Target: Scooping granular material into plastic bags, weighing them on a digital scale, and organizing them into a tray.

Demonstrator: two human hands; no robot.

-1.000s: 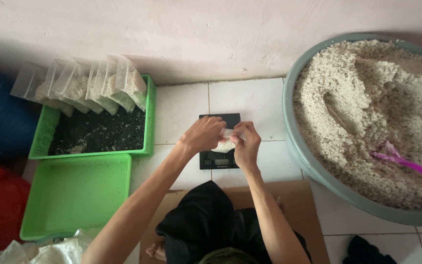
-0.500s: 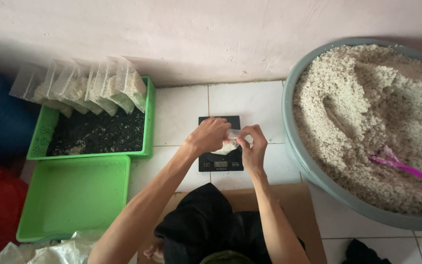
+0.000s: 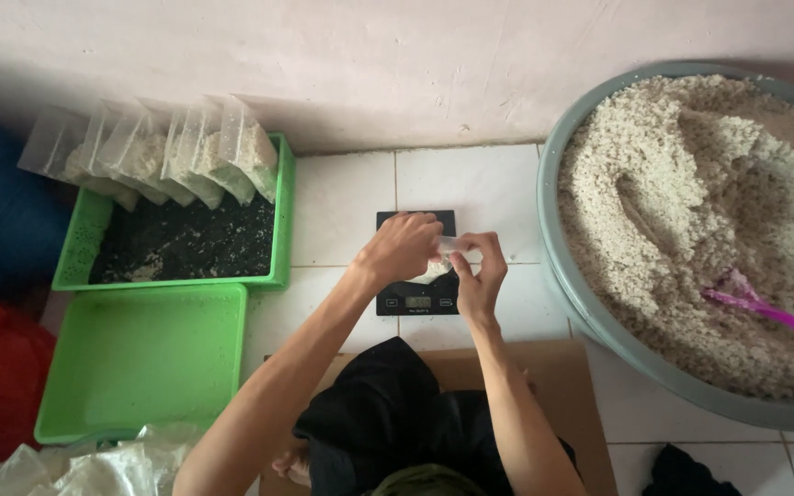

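My left hand (image 3: pixel 403 248) and my right hand (image 3: pixel 480 271) meet over a small black digital scale (image 3: pixel 415 296) on the white tiled floor. Between them they pinch a small clear plastic bag (image 3: pixel 440 259) holding pale crumbly grain mix, right above the scale's platform. The fingers of both hands are closed on the bag's top edge. Much of the bag is hidden behind my left hand.
A big grey basin (image 3: pixel 599 326) of pale grain mix with a pink-purple scoop (image 3: pixel 765 308) stands at the right. At the left, a green tray (image 3: pixel 279 230) carries several filled clear bags (image 3: pixel 186 152); another green tray (image 3: pixel 140 358) lies in front. Brown cardboard (image 3: pixel 553 386) lies under me.
Both hands have stayed over the scale with the bag; my fingers have shifted slightly along the bag's top. The view has moved a little.
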